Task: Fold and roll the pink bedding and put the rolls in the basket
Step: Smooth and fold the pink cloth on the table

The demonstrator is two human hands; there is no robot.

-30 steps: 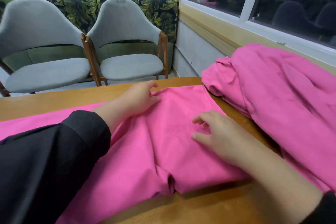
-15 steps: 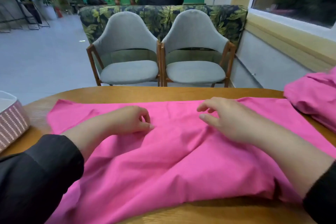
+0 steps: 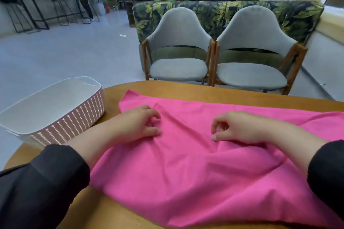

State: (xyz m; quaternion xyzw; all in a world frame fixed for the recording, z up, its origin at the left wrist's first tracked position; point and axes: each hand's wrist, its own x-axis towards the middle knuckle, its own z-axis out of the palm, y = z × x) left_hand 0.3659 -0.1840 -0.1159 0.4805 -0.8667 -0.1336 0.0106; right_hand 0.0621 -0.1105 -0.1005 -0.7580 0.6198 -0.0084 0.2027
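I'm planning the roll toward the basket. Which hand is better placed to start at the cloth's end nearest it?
Left, probably. The left hand rests on the cloth close to its corner beside the basket. The right hand lies farther right, mid-cloth.

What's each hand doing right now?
Left hand: fingers curled, resting on the pink bedding; grip cannot be told.
Right hand: the same, resting on the bedding.
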